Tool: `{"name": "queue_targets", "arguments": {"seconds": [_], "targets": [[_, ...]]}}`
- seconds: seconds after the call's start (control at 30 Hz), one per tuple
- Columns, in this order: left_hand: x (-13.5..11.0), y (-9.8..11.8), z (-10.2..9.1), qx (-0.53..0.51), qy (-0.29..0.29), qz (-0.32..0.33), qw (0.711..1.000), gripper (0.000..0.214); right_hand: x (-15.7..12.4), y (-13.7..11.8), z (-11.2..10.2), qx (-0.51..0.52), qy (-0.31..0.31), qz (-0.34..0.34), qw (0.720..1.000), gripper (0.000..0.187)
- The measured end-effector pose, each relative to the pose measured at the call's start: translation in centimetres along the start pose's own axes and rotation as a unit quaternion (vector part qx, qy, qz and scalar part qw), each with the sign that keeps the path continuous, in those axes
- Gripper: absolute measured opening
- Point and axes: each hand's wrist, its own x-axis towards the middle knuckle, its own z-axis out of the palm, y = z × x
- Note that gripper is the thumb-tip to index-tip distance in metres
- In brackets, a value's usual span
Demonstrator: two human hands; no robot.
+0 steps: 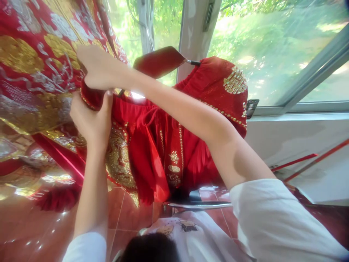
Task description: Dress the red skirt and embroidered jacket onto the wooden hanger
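A red garment (191, 156) with a gathered waist, gold beading and a loose red ribbon tie is draped over a chair. My left hand (91, 116) is closed on the gathered edge of it, thumb pointing up. Just above, my right hand (96, 67) has curled fingers at the same red edge; its fingertips are turned away from view. My right arm crosses over the garment. Close on the left hangs a red robe (57, 69) with gold and silver embroidery, partly behind both hands.
The chair's red backrest (160, 62) rises behind the garment, and its metal rail (199, 205) shows below. Large windows (272, 54) stand behind, over a white wall (294, 127). Red sticks (316, 162) lean at the right. Reddish tiles (133, 211) cover the floor.
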Motion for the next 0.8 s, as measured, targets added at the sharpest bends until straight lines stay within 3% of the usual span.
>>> {"name": "queue_targets", "arguments": {"seconds": [0.13,0.2,0.3,0.37,0.4,0.43,0.5,0.57,0.7,0.8], "targets": [[0.1,0.6,0.4,-0.003,-0.009,0.019,1.0,0.027,-2.1,-0.5,-1.1,-0.051,-0.037,-0.033,0.997,0.013],[0.0,0.8,0.2,-0.007,-0.005,0.03,1.0,0.03,-3.8,-0.4,-1.8,-0.069,-0.007,-0.027,0.997,0.02],[0.0,1.1,-0.2,-0.005,0.01,0.033,0.999,0.033,-6.5,0.7,-3.0,-0.117,0.164,0.034,0.979,0.037],[0.0,1.1,-0.4,-0.007,0.014,0.031,0.999,0.032,-8.1,2.4,-3.7,-0.161,0.318,0.142,0.923,0.042],[0.1,1.2,-0.5,-0.009,0.012,0.029,0.999,0.032,-8.8,3.4,-3.9,-0.164,0.361,0.195,0.897,0.041],[0.2,1.4,-0.6,-0.011,0.01,0.027,1.0,0.032,-9.3,4.3,-4.0,-0.152,0.368,0.238,0.886,0.038],[0.5,1.9,-0.7,-0.005,0.002,0.014,1.0,0.032,-9.8,6.0,-4.0,-0.112,0.323,0.26,0.903,0.033],[1.1,2.9,-0.8,0.024,-0.009,-0.005,1.0,0.033,-9.9,6.8,-3.9,-0.074,0.275,0.238,0.929,0.036],[2.7,5.1,-0.3,0.104,-0.057,-0.015,0.993,0.032,-10.0,6.3,-5.2,0.027,0.205,0.244,0.947,0.041],[3.5,6.0,0.4,0.124,-0.099,-0.023,0.987,0.038,-10.2,6.5,-7.1,0.139,0.131,0.271,0.943,0.026]]}}
